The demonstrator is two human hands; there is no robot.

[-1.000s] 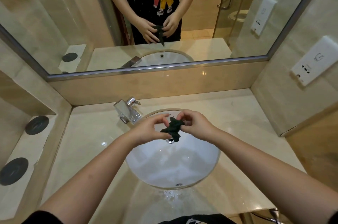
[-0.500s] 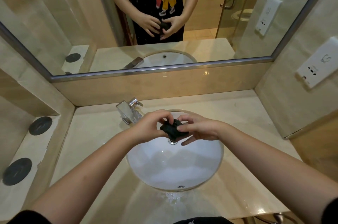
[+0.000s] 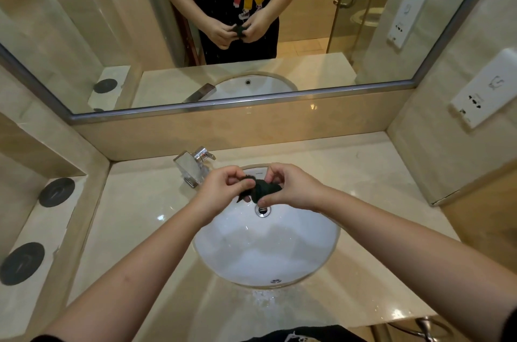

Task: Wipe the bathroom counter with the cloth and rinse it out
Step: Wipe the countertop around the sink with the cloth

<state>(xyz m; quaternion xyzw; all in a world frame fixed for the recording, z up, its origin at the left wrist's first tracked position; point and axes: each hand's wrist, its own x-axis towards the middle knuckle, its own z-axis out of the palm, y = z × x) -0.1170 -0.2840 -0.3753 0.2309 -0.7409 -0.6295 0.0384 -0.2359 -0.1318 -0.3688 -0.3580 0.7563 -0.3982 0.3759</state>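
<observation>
The dark cloth (image 3: 263, 190) was held bunched between both hands, above the far part of the white basin (image 3: 265, 252) and just over the drain (image 3: 262, 209). It was gripped from the left by the left hand (image 3: 221, 190), whose fingers (image 3: 237, 178) were curled in tight on the fabric, and from the right by the right hand (image 3: 293, 188), with the thumb pressed under the wad and the fingers folded over the top. A ragged corner of cloth was seen hanging down between the two grips. No part of it was touching the basin as far as could be told.

The chrome tap (image 3: 193, 167) was seen just left of the left hand, at the basin's far left rim; whether water was running could not be told. Wet patches and droplets were noted on the marble bench (image 3: 134, 218), most thickly at the near edge below the basin. Two dark round discs (image 3: 56, 192) were set on the lower ledge to the left. The same pose was shown in the mirror (image 3: 112, 34) behind the bench, with the cloth pinched between the reflected hands. A white socket plate (image 3: 486, 91) was fixed on the right wall.
</observation>
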